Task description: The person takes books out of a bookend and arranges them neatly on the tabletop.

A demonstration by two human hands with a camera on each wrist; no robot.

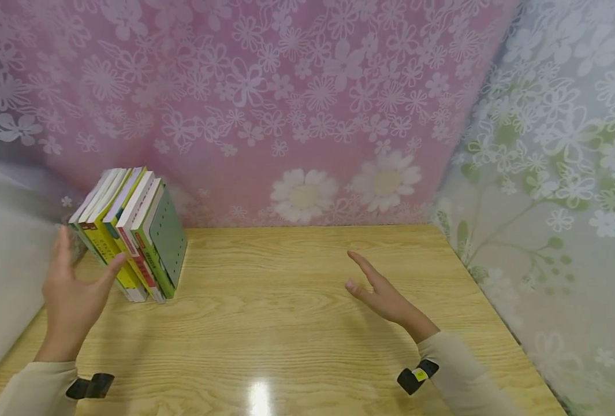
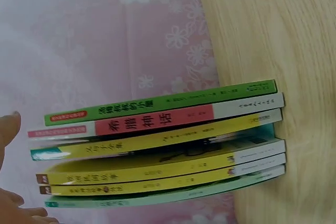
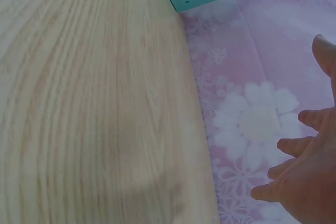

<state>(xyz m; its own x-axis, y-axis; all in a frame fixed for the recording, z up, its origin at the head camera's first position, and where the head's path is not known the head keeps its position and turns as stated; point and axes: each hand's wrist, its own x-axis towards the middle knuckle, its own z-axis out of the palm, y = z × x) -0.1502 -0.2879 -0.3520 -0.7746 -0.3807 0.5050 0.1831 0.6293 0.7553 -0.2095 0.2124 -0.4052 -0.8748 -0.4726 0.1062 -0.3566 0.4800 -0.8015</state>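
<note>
Several thin books stand upright in a row, leaning slightly, at the left of the table. On the row's right end is a green book (image 1: 168, 237), its cover facing right. Beside it is a red-and-white-spined book (image 2: 152, 121), then yellow-spined books (image 2: 157, 139) and a pale green one (image 2: 168, 195). In front of the row's left side is my left hand (image 1: 73, 294), thumb and fingers spread; a gap parts it from the spines in the left wrist view. My right hand (image 1: 390, 297) hovers over the table's right half, fingers extended, holding nothing.
The wood-grain table (image 1: 286, 323) meets a pink flowered wall covering (image 1: 297, 115) at the back. A pale floral wall (image 1: 562, 231) borders the right side, and a whitish wall (image 1: 11, 260) the left. Dark straps circle both wrists.
</note>
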